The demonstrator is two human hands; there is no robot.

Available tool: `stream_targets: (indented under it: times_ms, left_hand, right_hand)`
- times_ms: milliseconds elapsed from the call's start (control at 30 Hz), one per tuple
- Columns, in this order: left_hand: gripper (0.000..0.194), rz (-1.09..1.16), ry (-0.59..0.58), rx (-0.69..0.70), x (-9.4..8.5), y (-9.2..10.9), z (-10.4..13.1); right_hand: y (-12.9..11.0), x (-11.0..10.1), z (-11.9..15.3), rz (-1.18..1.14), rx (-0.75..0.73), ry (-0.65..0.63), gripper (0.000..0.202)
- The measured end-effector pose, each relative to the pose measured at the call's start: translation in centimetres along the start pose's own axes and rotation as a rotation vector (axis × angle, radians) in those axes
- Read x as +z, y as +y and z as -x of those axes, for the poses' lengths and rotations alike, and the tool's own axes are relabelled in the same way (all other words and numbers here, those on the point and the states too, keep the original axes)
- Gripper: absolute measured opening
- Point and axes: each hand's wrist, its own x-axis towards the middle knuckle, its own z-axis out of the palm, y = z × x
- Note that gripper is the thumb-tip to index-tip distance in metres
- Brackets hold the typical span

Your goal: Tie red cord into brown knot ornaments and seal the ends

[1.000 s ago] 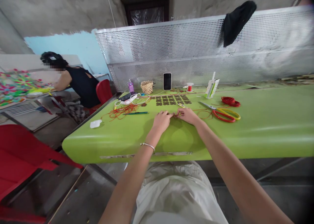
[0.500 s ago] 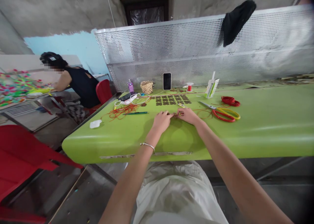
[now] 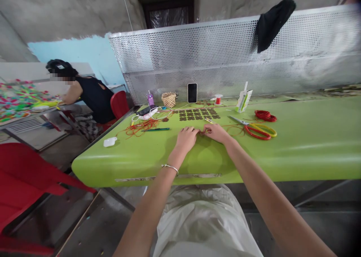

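Note:
On the green table [image 3: 146,155], my left hand [image 3: 186,137] and my right hand [image 3: 216,132] meet fingertip to fingertip. Both are closed on a small dark reddish-brown cord piece [image 3: 201,132], mostly hidden by the fingers. Just beyond them lie rows of brown knotted flower shapes [image 3: 199,114], with a small yellow-and-white tube [image 3: 208,120] at their near edge. Thin reddish cord [image 3: 235,127] runs out to the right of my right hand. Red-and-yellow handled scissors [image 3: 255,130] rest farther right, beside a red cord coil [image 3: 265,116].
Left on the table are tangled orange cord [image 3: 142,127], a green pen [image 3: 156,129] and a white case [image 3: 109,141]. A phone [image 3: 192,93], basket [image 3: 169,99], spool [image 3: 218,99] and carton [image 3: 243,101] stand behind. A person [image 3: 93,95] sits at the far left.
The fingers of my left hand have shifted slightly at the small cord piece. My right hand stays almost where it was.

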Motion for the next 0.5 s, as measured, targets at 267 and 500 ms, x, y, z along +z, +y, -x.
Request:
stream_targets:
  times_ms: [267,500]
  left_hand:
    - [0.033,0.039,0.013,0.081,-0.06,0.05,-0.22]
    - [0.027,0.063,0.016,0.031,-0.02,0.05,-0.36]
  right_hand:
    - [-0.31,-0.05,0.14,-0.015,0.001,-0.004,0.005]
    - [-0.58,-0.04,0.06,-0.037,-0.023,-0.018,0.008]
